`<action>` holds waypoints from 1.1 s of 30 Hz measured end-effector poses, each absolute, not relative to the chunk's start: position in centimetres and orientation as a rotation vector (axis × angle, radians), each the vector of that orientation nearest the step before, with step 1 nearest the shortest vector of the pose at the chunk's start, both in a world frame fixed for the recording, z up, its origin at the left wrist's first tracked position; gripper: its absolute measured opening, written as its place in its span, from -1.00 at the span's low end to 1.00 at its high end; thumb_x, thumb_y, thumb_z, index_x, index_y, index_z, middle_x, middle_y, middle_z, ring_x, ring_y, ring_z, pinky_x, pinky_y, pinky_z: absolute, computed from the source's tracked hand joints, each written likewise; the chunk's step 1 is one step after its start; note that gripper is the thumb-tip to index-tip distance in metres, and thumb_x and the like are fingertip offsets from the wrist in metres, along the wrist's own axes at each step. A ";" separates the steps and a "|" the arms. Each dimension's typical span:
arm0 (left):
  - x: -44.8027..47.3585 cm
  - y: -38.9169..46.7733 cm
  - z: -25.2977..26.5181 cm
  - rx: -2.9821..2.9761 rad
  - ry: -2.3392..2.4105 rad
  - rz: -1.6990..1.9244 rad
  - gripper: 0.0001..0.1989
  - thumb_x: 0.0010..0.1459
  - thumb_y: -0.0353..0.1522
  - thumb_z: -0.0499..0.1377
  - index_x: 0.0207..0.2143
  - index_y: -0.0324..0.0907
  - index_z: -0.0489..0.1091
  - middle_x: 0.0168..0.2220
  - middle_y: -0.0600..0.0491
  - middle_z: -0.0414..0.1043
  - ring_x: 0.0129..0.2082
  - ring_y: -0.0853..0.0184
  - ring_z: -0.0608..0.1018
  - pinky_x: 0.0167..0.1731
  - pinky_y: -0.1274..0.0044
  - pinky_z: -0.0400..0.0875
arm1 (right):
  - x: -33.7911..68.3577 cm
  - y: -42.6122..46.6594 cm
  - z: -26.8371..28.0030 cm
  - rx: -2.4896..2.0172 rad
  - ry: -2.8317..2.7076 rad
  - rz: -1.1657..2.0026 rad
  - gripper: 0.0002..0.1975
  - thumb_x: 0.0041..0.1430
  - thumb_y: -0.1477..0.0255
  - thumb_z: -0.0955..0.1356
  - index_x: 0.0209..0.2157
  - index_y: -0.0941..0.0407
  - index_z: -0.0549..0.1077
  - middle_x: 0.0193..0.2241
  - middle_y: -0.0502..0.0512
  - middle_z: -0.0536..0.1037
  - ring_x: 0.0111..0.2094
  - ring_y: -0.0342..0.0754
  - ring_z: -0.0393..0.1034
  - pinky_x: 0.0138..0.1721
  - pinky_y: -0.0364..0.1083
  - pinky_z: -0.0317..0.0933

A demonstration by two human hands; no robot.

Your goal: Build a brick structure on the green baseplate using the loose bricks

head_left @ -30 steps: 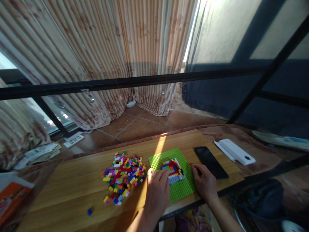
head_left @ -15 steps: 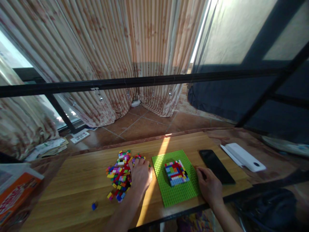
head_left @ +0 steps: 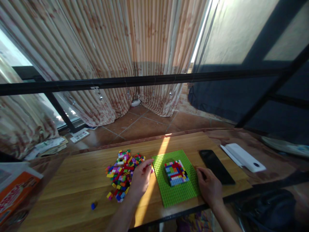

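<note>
My left hand (head_left: 140, 178) hovers at the right side of a pile of loose toy bricks (head_left: 122, 174), close to the left edge of a green baseplate (head_left: 169, 196). Its thumb and fingers are drawn together in a pinch; whatever sits between the fingertips is too small to make out. On the baseplate stands a low square build of multicoloured bricks (head_left: 176, 173), with red, blue, white and orange pieces. My right hand (head_left: 210, 186) rests loosely curled against the baseplate's right edge, and no brick shows in it.
A single blue brick (head_left: 93, 206) lies apart on the wooden table (head_left: 72, 180). Right of the baseplate is a black phone (head_left: 217, 167), with a white box-like item (head_left: 243, 158) beyond it. An orange and white package (head_left: 16, 190) is at the far left.
My left hand has lifted off the brick pile and shifted slightly right, its spread fingers now drawn together. My right hand and the build have stayed put.
</note>
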State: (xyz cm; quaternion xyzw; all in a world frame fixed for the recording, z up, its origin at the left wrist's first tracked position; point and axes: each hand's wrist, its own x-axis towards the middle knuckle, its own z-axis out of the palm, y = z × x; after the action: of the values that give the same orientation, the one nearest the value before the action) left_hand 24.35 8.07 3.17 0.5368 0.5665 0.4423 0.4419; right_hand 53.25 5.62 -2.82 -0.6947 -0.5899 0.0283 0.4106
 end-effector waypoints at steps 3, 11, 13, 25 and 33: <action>24.6 6.6 2.4 0.777 1.213 1.141 -0.66 0.06 -0.26 0.20 -0.11 -0.20 0.47 -0.40 -0.01 0.50 -0.39 0.35 0.55 -0.27 0.44 0.46 | 53.3 5.6 -2.8 -1.745 -1.487 0.052 -0.69 0.24 0.23 0.22 -0.29 0.12 0.50 -0.28 0.19 0.57 -0.29 0.04 0.46 -0.29 -0.05 0.26; 24.9 4.6 3.3 0.636 1.133 1.059 -0.69 -0.20 -0.35 0.37 -0.33 -0.23 0.44 -0.39 0.04 0.47 -0.37 0.39 0.52 -0.24 0.51 0.45 | 53.3 5.7 -2.8 -1.751 -1.489 0.038 -0.69 0.23 0.24 0.23 -0.31 0.13 0.51 -0.30 0.15 0.58 -0.30 -0.01 0.47 -0.29 -0.09 0.26; 24.8 4.7 3.0 0.842 1.211 1.043 -0.74 -0.18 -0.33 0.35 -0.42 -0.23 0.40 -0.45 0.09 0.42 -0.43 0.41 0.47 -0.34 0.57 0.40 | 53.3 5.7 -2.8 -1.761 -1.487 0.041 -0.69 0.23 0.24 0.23 -0.30 0.13 0.51 -0.30 0.15 0.58 -0.31 -0.01 0.47 -0.31 -0.09 0.26; 24.5 3.3 1.3 1.963 1.717 0.807 -0.83 0.15 -0.38 0.07 -0.30 -0.11 0.46 -0.38 0.05 0.50 -0.32 0.33 0.50 -0.30 0.53 0.30 | 53.3 5.7 -2.8 -1.751 -1.481 0.033 -0.68 0.23 0.22 0.23 -0.33 0.13 0.51 -0.32 0.16 0.57 -0.32 0.00 0.46 -0.34 -0.10 0.25; 24.3 3.7 2.1 1.819 1.683 0.779 -0.84 0.15 -0.38 0.07 -0.37 -0.15 0.46 -0.41 0.07 0.52 -0.39 0.37 0.52 -0.34 0.56 0.32 | 53.3 5.7 -2.8 -1.763 -1.482 0.039 -0.67 0.23 0.23 0.23 -0.31 0.14 0.51 -0.32 0.16 0.57 -0.31 0.00 0.47 -0.32 -0.09 0.25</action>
State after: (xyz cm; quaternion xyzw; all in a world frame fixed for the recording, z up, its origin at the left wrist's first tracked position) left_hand 24.27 3.70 2.12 0.6744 0.6242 0.2888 0.2685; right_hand 53.34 5.74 -2.79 -0.6993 -0.5877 0.0155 0.4068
